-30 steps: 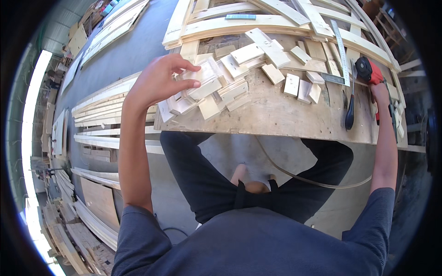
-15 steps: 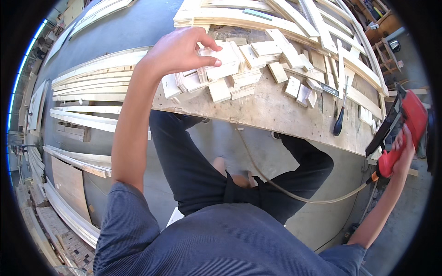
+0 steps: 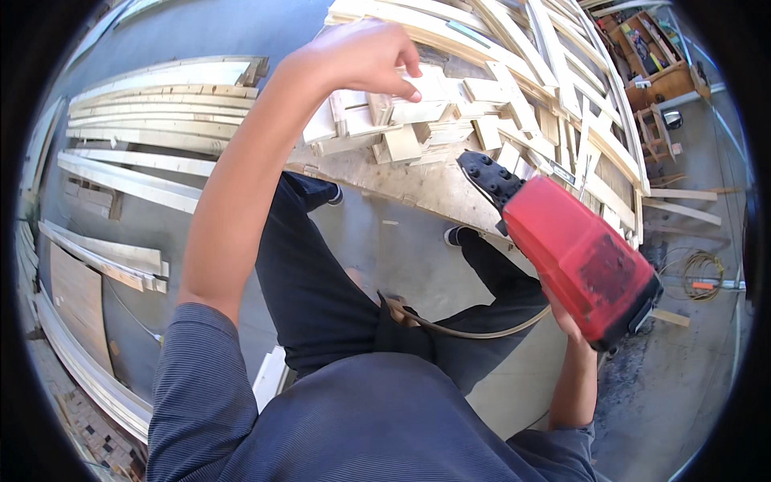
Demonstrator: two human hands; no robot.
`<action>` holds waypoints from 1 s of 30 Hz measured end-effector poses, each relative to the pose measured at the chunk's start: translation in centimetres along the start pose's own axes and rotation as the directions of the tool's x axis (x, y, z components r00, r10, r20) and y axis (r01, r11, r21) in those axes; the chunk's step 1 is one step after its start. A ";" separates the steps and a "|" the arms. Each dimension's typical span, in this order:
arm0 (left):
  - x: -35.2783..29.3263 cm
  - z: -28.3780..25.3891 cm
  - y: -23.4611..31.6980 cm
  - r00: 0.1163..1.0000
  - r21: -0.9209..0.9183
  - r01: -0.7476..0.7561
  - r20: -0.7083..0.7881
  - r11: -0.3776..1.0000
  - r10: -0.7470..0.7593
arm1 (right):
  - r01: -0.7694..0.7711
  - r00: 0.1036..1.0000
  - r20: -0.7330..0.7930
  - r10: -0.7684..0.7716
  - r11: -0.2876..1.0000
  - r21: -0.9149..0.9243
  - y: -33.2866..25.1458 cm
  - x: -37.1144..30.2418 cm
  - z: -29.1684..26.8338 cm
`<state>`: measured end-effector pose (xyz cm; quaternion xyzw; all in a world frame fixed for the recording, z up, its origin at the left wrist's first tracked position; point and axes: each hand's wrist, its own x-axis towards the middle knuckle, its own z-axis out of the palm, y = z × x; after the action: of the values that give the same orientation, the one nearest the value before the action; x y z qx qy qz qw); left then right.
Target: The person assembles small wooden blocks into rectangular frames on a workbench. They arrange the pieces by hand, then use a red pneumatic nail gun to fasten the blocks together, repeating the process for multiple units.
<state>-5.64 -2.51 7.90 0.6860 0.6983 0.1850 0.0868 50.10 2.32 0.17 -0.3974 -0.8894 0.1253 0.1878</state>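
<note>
A red pneumatic nail gun (image 3: 574, 249) with a black nose is in my right hand (image 3: 567, 321), mostly hidden behind the tool's body. Its nose points up and left toward the workbench (image 3: 450, 197), where wood pieces lie. My left hand (image 3: 373, 58) hovers at the left end of a pile of pale wood blocks (image 3: 401, 145). Thumb and forefinger are curved and apart, beside a flat block (image 3: 430, 90); I see nothing gripped between them. The other fingers of that hand are hidden.
Long wooden strips and frames (image 3: 554, 48) cover the bench's far side. Stacked boards (image 3: 161, 120) lie to the left. An air hose (image 3: 482, 331) crosses my right thigh. A wooden tool box (image 3: 654, 60) and a coiled hose (image 3: 703, 273) are at the right.
My right hand has swung the nail gun leftward from the far right, in front of the bench edge. My left hand has shifted slightly right and up in the view, which has itself turned.
</note>
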 end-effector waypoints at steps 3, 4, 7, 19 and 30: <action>-0.2 0.2 0.3 1.000 -0.004 0.010 0.003 1.000 -0.010 | 0.078 0.995 -0.046 -0.084 0.990 -0.116 -4.2 2.9 0.3; -0.3 0.4 0.2 1.000 -0.024 0.008 -0.010 1.000 -0.008 | 0.075 0.995 -0.057 -0.081 0.992 -0.101 -5.9 4.2 -0.1; -0.5 1.1 -0.1 0.999 -0.077 0.011 -0.041 0.997 -0.014 | -0.052 0.998 -0.032 0.053 0.997 0.055 -10.7 7.5 -1.0; -1.3 1.7 -0.8 0.995 -0.106 0.036 -0.084 0.994 -0.045 | -0.441 0.847 0.145 0.511 0.524 0.729 -19.1 7.6 4.3; -2.4 -1.4 0.4 0.999 -0.184 -0.028 0.030 0.983 0.034 | -0.504 0.826 0.265 0.497 0.443 0.742 -18.9 8.8 4.9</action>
<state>-5.72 -5.09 9.01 0.6888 0.6660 0.2384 0.1584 30.15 -3.73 4.89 -0.5168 -0.5841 0.5529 0.2932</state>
